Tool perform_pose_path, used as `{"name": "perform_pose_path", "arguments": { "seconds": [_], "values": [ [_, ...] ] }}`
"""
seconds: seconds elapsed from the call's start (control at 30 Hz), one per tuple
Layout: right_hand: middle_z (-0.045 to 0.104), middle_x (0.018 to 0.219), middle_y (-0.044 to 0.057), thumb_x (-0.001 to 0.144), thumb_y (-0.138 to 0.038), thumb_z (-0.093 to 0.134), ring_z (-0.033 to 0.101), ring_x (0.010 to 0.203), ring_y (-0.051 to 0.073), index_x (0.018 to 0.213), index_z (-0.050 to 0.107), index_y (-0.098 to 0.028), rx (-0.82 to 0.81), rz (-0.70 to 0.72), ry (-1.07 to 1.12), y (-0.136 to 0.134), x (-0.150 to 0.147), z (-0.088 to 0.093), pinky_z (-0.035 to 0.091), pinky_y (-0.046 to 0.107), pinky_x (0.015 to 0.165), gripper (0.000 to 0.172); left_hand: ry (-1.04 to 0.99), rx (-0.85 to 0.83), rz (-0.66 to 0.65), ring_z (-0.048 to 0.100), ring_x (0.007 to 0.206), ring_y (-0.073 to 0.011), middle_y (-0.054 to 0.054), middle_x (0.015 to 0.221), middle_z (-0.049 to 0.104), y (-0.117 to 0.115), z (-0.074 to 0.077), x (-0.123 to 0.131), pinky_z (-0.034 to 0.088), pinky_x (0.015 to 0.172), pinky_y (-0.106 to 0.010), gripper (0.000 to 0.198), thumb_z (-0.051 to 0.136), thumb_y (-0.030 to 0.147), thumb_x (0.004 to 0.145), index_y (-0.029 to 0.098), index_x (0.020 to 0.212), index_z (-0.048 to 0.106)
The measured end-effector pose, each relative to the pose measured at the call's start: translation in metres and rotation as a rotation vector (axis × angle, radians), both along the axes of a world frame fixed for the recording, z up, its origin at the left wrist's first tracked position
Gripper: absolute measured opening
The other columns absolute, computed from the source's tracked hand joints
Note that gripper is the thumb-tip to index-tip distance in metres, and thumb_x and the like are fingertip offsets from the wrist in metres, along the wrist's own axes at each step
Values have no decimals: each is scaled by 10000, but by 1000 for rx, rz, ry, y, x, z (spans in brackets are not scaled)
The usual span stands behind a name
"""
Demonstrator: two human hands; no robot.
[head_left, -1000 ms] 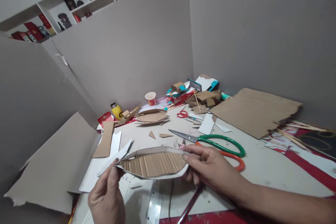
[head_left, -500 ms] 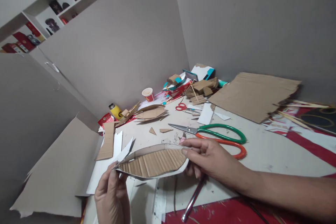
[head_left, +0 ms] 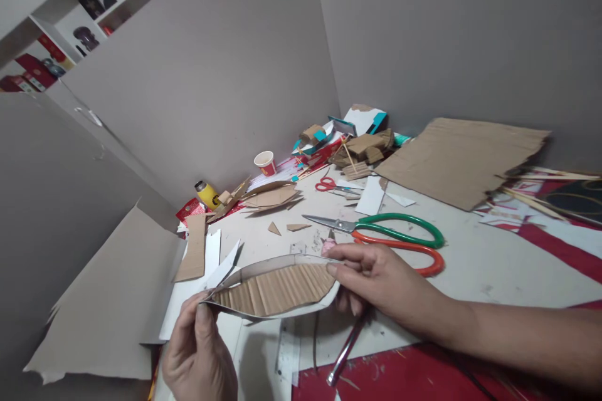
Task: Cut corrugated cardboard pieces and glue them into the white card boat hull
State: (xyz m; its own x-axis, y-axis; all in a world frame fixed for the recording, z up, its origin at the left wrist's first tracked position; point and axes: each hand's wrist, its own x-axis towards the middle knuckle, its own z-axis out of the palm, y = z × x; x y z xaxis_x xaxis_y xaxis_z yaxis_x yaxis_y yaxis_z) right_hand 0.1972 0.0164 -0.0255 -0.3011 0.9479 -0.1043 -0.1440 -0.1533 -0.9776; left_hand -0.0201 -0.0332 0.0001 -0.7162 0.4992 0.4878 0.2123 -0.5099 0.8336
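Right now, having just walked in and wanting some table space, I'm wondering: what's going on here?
A person holds a boat-shaped piece of corrugated brown cardboard edged with white card above the pale table with both hands. The left hand pinches its pointed left tip; the right hand grips its right end. Behind it lie large scissors with green and orange handles, with small red-handled scissors, a red-and-white paper cup and a big brown cardboard sheet farther back.

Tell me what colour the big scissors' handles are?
The big scissors have one green handle and one orange-red, clearest in head view.
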Motion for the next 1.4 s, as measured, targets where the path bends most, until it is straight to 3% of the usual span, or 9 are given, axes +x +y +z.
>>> {"name": "perform_pose_path", "arguments": {
  "seconds": [0.23,0.5,0.73,0.97,1.2,1.3,1.4],
  "values": [
    [642,546,-5,749,-403,635,572,422,94,970,590,-132,2,99,-15,3,5,4,430,171,395,353,-108,-58,-69,635,773,-95,35,759,702,9,0,-7,530,811,-206,172,775,317,709,179,782,701],
    [653,700,1,842,-418,549,677,522,189,1015,535,-179,1,14,219,15,12,-2,553,310,491,296,-199,-193,-250,623,757,-87,38,778,682,25,-12,-12,527,815,-235,122,731,283,759,181,780,666],
    [662,830,39,776,-343,622,644,672,135,863,607,-155,227,-193,153,16,16,7,538,267,616,208,-173,-173,-217,599,810,-84,42,809,659,28,-12,-22,502,866,-251,131,738,274,757,184,797,651],
    [558,640,-19,866,-438,554,532,577,104,749,533,-181,370,-217,136,14,22,13,473,226,539,283,-117,-153,-195,590,790,-78,46,797,653,24,-3,-24,500,836,-225,147,736,303,760,187,798,654],
    [397,547,-58,967,-435,376,369,436,80,678,413,-208,521,-63,131,-4,22,19,335,204,403,369,107,-154,-134,624,862,-112,13,887,687,10,-14,-10,502,815,-217,148,728,309,766,190,842,682],
    [406,541,-44,977,-343,355,402,451,80,632,421,-198,681,-9,11,-7,28,26,363,205,438,379,248,-105,-167,620,896,-124,2,896,688,8,-21,-2,492,836,-222,91,710,262,781,183,818,682],
    [527,628,-2,944,-226,401,498,540,92,725,537,-155,718,131,-167,-7,32,40,418,203,515,267,321,-29,-171,621,862,-122,4,860,689,8,-23,7,492,845,-229,36,701,201,780,180,802,683]
  ]
}}
